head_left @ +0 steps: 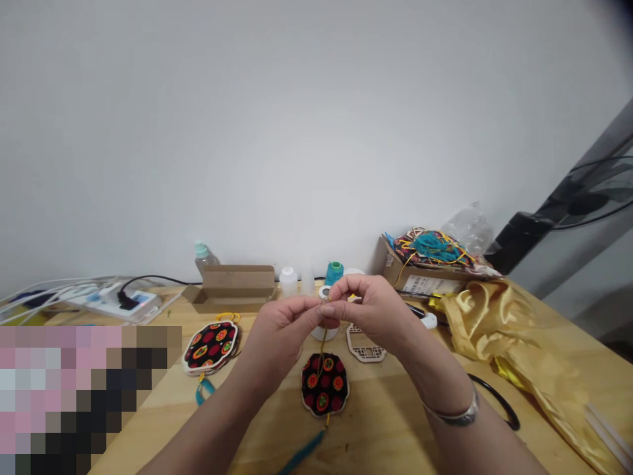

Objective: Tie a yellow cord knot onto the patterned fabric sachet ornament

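Note:
My left hand (289, 323) and my right hand (366, 307) meet above the middle of the table, their fingertips pinching a yellow cord (324, 340). From that cord hangs a scalloped ornament (325, 386) in black cloth with red and orange flower patterns and a pale rim. A teal tassel (302, 454) trails from its lower end. Partly behind my right hand lies a pale wooden lattice frame (366, 349). Left of my left hand is a stack of similar patterned ornaments (211, 346) with yellow cord and a teal tassel.
Along the wall stand an open cardboard box (237, 287), a white bottle (288, 282) and a teal thread spool (335, 272). A carton (425, 284) of ornaments and tassels sits back right, beside gold satin cloth (484, 316). A power strip (119, 300) lies left; a fan (588, 198) stands right.

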The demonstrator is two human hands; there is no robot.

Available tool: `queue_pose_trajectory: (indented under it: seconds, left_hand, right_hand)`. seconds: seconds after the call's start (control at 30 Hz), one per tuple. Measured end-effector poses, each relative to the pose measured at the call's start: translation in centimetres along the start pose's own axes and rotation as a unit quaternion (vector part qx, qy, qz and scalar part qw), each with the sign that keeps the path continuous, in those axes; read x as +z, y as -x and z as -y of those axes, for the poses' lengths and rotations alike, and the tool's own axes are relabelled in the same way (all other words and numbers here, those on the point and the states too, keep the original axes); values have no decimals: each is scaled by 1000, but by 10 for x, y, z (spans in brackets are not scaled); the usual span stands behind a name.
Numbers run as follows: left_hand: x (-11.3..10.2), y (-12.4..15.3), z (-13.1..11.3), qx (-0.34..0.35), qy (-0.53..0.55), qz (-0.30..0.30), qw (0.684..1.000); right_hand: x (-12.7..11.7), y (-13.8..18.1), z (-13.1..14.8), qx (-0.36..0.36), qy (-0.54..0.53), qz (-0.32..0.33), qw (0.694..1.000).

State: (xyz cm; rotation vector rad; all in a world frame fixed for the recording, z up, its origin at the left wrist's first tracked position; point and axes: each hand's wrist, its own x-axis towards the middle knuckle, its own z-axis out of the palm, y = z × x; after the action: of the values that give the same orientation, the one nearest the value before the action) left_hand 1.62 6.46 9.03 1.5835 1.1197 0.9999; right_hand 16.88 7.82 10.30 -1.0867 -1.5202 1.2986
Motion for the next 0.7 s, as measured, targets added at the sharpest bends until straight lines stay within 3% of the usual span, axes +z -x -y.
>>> queue_pose_trajectory:
  seconds: [0.37,0.7]
  left_hand:
    - [1,2,2,7,30,15,999]
    - [0,3,2,-5,40,13,999]
  right_hand:
    - [-2,1,2,-14,0,13,1000]
    - [-8,-3,-3,-76,39,-51,995]
